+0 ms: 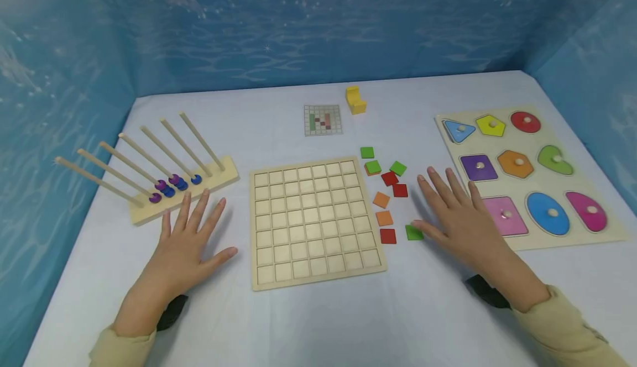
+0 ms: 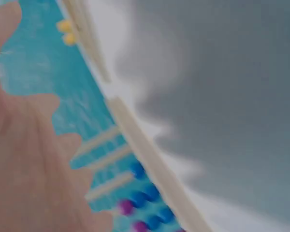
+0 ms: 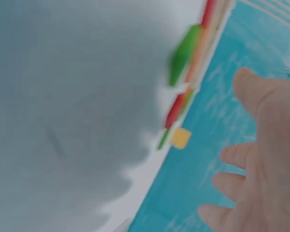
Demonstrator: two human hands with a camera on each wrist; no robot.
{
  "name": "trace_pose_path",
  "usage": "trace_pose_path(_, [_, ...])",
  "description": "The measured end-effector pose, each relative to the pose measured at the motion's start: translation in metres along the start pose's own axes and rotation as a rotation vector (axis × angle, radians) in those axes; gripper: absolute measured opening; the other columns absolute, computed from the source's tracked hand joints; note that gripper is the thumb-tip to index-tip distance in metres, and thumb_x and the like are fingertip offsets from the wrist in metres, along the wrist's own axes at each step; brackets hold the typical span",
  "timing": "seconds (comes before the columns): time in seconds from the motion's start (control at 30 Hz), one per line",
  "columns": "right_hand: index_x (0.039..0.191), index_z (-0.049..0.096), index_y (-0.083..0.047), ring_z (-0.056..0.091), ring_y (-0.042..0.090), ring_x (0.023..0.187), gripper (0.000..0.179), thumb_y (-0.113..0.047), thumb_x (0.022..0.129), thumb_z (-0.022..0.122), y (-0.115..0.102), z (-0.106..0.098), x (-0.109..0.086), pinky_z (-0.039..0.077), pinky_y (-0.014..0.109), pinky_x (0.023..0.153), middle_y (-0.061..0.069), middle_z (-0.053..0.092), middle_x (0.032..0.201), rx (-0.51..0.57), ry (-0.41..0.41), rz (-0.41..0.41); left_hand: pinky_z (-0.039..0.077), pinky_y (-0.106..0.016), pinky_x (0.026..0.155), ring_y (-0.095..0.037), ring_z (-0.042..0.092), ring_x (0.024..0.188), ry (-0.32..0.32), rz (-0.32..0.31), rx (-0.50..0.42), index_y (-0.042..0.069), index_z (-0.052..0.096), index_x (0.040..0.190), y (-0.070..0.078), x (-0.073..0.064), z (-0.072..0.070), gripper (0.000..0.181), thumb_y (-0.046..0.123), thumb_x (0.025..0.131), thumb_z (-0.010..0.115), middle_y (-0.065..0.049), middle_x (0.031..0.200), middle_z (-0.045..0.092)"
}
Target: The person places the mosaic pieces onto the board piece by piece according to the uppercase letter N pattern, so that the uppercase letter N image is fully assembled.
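My left hand (image 1: 181, 253) is spread flat with straight fingers and holds nothing. Its fingertips are just in front of a wooden peg rack (image 1: 184, 190) that carries blue and purple beads (image 1: 169, 191). To the right, my right hand (image 1: 460, 223) is spread likewise, also holding nothing. Its thumb is next to a green square tile (image 1: 414, 232), and its fingers are near the shape puzzle board (image 1: 539, 182). Between the hands lies a wooden grid board (image 1: 318, 223) with bare cells. Several red, orange and green tiles (image 1: 384, 218) are scattered along its right side.
Behind the grid board lies a small pattern card (image 1: 323, 120), with a yellow chair-shaped block (image 1: 355, 100) beside it. White cloth (image 1: 318, 323) covers the table. A blue sea-print curtain (image 1: 318, 30) rises behind and at both sides.
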State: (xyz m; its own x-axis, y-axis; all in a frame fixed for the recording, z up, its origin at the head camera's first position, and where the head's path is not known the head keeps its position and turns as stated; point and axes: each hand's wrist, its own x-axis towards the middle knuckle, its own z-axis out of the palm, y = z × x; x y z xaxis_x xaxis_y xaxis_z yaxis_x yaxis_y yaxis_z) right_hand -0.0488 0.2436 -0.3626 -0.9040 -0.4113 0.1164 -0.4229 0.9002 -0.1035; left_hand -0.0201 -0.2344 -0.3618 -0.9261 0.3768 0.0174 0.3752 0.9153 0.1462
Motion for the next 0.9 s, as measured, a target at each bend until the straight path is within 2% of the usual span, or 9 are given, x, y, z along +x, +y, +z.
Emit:
trace_pose_path(0.1, [0.147,0.03,-0.008,0.016,0.036,0.137,0.08,-0.036,0.082,0.068,-0.009,-0.011,0.007,0.014,0.057,0.106,0.015,0.02,0.152,0.064,0.041,-0.006,-0.003,-0.062,0.103,-0.033,-0.009,0.139,-0.026,0.052,-0.077,0.02,0.01,0.152,0.013,0.005,-0.01,0.086,0.058,0.088,0.052,-0.009,0.156,-0.004])
trace_pose_path(0.23, [0.135,0.049,-0.006,0.038,0.036,0.126,0.061,-0.023,0.082,0.072,-0.022,-0.029,0.021,0.037,0.056,0.094,0.015,0.038,0.143,0.169,0.136,-0.008,0.0,-0.056,0.106,-0.027,-0.007,0.14,-0.024,0.136,-0.209,0.021,0.013,0.152,0.027,0.014,-0.025,0.082,0.049,0.089,0.058,-0.004,0.156,-0.004])
trace_pose_path(0.33, [0.128,0.056,-0.007,0.045,0.032,0.122,0.048,-0.018,0.084,0.07,-0.029,-0.039,0.034,0.043,0.053,0.089,0.013,0.048,0.135,0.265,0.186,0.006,0.004,-0.054,0.107,-0.027,0.0,0.14,-0.013,0.192,-0.321,0.021,0.017,0.151,0.035,0.023,-0.034,0.081,0.041,0.088,0.063,-0.003,0.156,-0.001])
trace_pose_path(0.43, [0.123,0.061,-0.007,0.049,0.029,0.119,0.038,-0.015,0.086,0.068,-0.032,-0.04,0.05,0.045,0.049,0.088,0.011,0.055,0.127,0.386,0.21,0.017,0.015,-0.057,0.105,-0.028,0.006,0.14,-0.021,0.221,-0.449,0.021,0.022,0.15,0.041,0.031,-0.038,0.078,0.034,0.088,0.066,-0.001,0.156,0.002])
trace_pose_path(0.53, [0.118,0.063,-0.005,0.052,0.026,0.114,0.032,-0.01,0.087,0.067,-0.03,-0.033,0.067,0.045,0.047,0.089,0.01,0.06,0.12,0.554,0.207,0.025,0.023,-0.057,0.103,-0.026,0.01,0.139,-0.061,0.213,-0.565,0.021,0.025,0.149,0.044,0.038,-0.037,0.073,0.031,0.089,0.065,0.002,0.156,0.002])
trace_pose_path(0.63, [0.117,0.063,-0.003,0.055,0.025,0.107,0.029,-0.009,0.088,0.065,-0.024,-0.02,0.083,0.045,0.046,0.09,0.011,0.061,0.116,0.701,0.176,0.065,0.026,-0.055,0.102,-0.025,0.012,0.139,-0.104,0.189,-0.626,0.021,0.027,0.149,0.044,0.042,-0.031,0.071,0.033,0.089,0.064,0.003,0.155,0.003])
trace_pose_path(0.77, [0.118,0.062,-0.002,0.058,0.026,0.102,0.029,-0.013,0.091,0.063,-0.017,-0.004,0.099,0.046,0.043,0.088,0.013,0.06,0.115,0.828,0.107,0.174,0.023,-0.056,0.103,-0.03,0.008,0.139,-0.189,0.151,-0.635,0.019,0.024,0.15,0.037,0.042,-0.02,0.081,0.037,0.084,0.069,-0.004,0.156,0.003])
trace_pose_path(0.9, [0.119,0.062,-0.004,0.058,0.027,0.098,0.03,-0.016,0.091,0.063,-0.01,0.007,0.109,0.048,0.038,0.083,0.013,0.06,0.114,0.881,0.07,0.284,0.016,-0.059,0.104,-0.037,0.001,0.138,-0.28,0.164,-0.612,0.015,0.016,0.151,0.027,0.041,-0.01,0.098,0.039,0.077,0.076,-0.015,0.155,-0.001])
